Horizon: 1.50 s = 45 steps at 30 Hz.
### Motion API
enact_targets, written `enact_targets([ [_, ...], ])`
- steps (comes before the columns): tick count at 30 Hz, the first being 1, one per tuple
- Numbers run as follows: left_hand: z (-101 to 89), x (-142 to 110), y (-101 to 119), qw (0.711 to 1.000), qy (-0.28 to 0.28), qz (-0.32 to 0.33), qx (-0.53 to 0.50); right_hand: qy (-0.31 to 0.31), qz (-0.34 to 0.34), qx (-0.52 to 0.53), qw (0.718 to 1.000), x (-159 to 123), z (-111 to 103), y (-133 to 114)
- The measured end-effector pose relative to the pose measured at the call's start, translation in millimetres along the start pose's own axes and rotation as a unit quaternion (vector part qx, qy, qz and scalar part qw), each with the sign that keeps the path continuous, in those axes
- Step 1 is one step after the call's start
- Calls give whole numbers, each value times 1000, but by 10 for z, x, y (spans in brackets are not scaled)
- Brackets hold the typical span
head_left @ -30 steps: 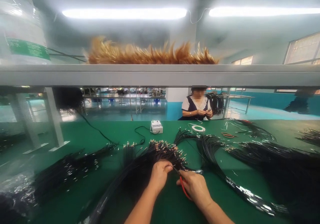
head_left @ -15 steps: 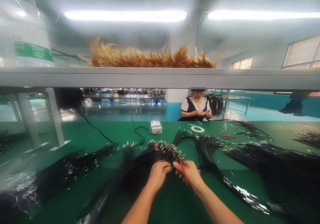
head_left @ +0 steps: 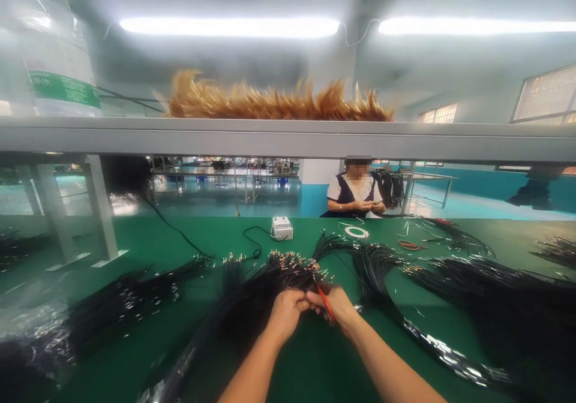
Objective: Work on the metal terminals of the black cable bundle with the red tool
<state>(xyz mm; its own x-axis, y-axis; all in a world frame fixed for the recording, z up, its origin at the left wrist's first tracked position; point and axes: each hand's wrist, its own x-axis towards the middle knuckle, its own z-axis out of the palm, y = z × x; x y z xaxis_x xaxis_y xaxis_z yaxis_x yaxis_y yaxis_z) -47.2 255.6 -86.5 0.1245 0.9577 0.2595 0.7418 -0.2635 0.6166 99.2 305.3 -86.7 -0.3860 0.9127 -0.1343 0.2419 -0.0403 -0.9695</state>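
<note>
The left hand (head_left: 284,314) is closed around the metal-tipped ends of a bundle of black wires (head_left: 288,269), while the right hand (head_left: 332,304) grips red-handled pliers (head_left: 324,302) right beside them. The bundle lies on the green worktop (head_left: 252,235), with a small white box (head_left: 282,228) just beyond it and a seated co-worker (head_left: 355,188) farther beyond.

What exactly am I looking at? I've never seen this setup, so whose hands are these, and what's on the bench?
This is one camera worn on a person's head, looking forward and down, so the two bare arms at the bottom are that person's own. The left hand is at a bundle of black wires with metal tips, and the right hand holds a red-handled tool. They work on a green bench, near a small white box. Beyond the bench is a co-worker, a separate person.
</note>
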Motion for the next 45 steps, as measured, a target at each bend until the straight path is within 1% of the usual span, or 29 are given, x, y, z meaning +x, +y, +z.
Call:
enact_targets([
  [2,1,1,1,1000,2,-3,-1,-10,-10,-39,999,-41,-35,-54],
  [3,3,4,-2,1000,4,-7,0,-6,-15,-56,998,-56,-63,-72],
  [6,9,17,-13,1000,6,-16,5,53,-33,-90,994,-62,-135,-92],
  [8,12,23,-18,1000,6,-19,8,84,-43,-99,991,-43,-138,-94],
  [14,14,19,-9,999,13,-21,27,70,-79,-147,984,-37,-36,-147],
  [16,14,18,-8,999,13,-20,27,100,-75,-165,978,-69,-62,-173],
  [19,18,22,-13,999,15,-19,21,178,-63,-178,966,-120,-164,-189],
  [20,20,24,-14,1000,17,-19,19,190,-59,-178,964,-132,-194,-184],
  [21,22,25,-15,1000,18,-19,15,188,-54,-177,965,-140,-214,-175],
  [23,27,23,-16,1000,19,-17,8,152,-41,-169,973,-138,-212,-147],
  [25,30,18,-14,1000,19,-17,1,111,-32,-165,980,-121,-164,-125],
  [26,30,14,-13,1000,19,-18,-2,101,-34,-168,980,-112,-134,-124],
  [29,30,10,-12,999,23,-24,-6,99,-68,-209,971,-113,-59,-173],
  [33,43,30,-22,999,30,-41,-11,115,-125,-283,944,-221,23,-259],
  [35,55,45,-31,998,37,-49,-18,112,-147,-301,935,-296,80,-249],
  [37,66,55,-42,997,47,-59,-27,105,-157,-294,937,-351,128,-195],
  [39,75,60,-52,996,53,-69,-37,113,-137,-257,950,-362,142,-116],
  [42,83,64,-61,995,57,-76,-44,146,-49,-152,976,-290,110,-4],
  [45,87,67,-59,994,57,-79,-45,140,31,-33,989,-173,107,62],
])
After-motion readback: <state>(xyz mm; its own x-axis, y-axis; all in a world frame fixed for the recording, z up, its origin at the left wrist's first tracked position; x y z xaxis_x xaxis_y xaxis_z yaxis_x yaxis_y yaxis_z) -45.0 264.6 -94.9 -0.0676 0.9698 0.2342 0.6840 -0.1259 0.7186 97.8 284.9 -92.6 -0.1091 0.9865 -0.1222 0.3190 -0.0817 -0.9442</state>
